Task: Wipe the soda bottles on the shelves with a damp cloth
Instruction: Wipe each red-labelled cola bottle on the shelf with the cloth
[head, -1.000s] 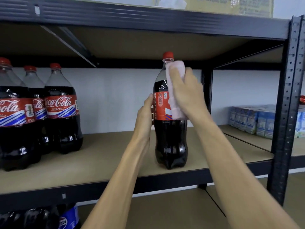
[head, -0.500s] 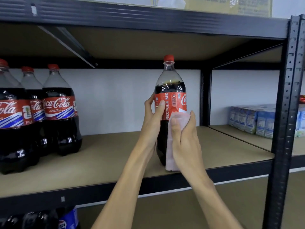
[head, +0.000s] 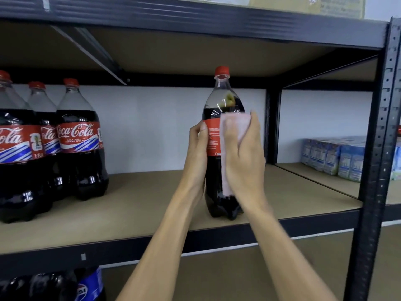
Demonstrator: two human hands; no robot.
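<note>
**One cola bottle being wiped, three waiting at 9 o'clock**

One cola bottle (head: 218, 135) is standing upright just right of centre on the shelf board (head: 141, 209). Its base is sitting close to the board's dark front edge and its red cap is reaching toward the upper shelf (head: 195, 22) at 12 o'clock.

The left hand (head: 196, 153) is steadying it from the 9 o'clock side. Its grip is closed round the red label, with the thumb lying on the front.

The right hand (head: 245, 157) is pressing one folded pink cloth (head: 235, 127) against the bottle's 3 o'clock side. Its grip is curled round the cloth, which is covering part of the label and hanging down over the dark lower body.

A row of three Coca-Cola bottles (head: 46, 137) is standing at 9 o'clock, well apart from the held one, and a wide stretch of board is lying open between them. More open board is running toward 3 o'clock, as far as the perforated black post (head: 377, 170).

Beyond that post, blue cartons (head: 332, 155) are sitting on the neighbouring shelf, too blurred to count.

At 7 o'clock, on the shelf below, one Pepsi bottle (head: 89, 287) is showing beside other dark bottles whose number cannot be told.
</note>
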